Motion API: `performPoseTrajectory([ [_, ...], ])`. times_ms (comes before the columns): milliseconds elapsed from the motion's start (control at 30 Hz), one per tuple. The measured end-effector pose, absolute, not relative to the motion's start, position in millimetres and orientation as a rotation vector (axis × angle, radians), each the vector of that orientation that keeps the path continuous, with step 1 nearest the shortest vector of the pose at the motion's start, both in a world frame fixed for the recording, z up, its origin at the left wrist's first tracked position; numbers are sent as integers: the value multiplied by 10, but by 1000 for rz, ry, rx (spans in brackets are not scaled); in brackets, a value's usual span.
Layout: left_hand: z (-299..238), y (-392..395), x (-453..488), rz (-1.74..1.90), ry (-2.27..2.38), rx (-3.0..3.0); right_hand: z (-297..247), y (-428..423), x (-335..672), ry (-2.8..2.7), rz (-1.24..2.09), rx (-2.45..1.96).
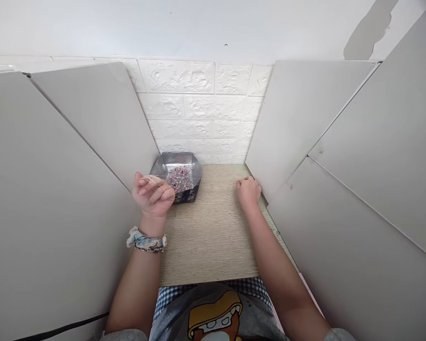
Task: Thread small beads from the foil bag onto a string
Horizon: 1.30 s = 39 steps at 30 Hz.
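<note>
My left hand (pixel 153 195) is raised in front of the box, palm turned up and fingers curled in. A very thin, pale thread (pixel 184 177) seems to run from its fingers across the box toward the right, fading against the tabletop. Behind that hand stands an open box (pixel 187 196) with a clear liner and a dark patterned outside. Many small beads (pixel 180 178), mostly pale with some pink and red, lie in it. My right hand (pixel 249 191) rests closed by the table's right edge, its knuckles up; whatever it grips is hidden.
A narrow wood-grain table (pixel 213 237) lies between a grey-white panel on the left (pixel 57 189) and another on the right (pixel 341 199). A white brick-pattern wall (pixel 199 109) closes off the back. Grey cloth with a cartoon figure (pixel 216 317) covers my lap.
</note>
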<state>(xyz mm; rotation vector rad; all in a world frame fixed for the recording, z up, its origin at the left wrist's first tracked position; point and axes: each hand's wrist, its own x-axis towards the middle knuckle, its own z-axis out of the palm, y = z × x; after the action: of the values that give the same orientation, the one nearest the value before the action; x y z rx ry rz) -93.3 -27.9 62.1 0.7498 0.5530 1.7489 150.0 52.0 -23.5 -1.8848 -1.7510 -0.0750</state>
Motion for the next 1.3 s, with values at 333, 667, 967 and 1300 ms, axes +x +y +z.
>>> performPoseTrajectory([
  [333,641,-187,-728,1269,639,551,-43,300,1227,-2056,244,-1362],
  [667,558,-183,-584,1125,771,837,63,-48,742,-2010,1120,-951],
  [967,477,-170,-481,656,1368,1439,117,-39,866,-2023,854,-948],
  [1300,505,-178,-559,799,901,1262,74,-42,899,-2421,512,-1142],
])
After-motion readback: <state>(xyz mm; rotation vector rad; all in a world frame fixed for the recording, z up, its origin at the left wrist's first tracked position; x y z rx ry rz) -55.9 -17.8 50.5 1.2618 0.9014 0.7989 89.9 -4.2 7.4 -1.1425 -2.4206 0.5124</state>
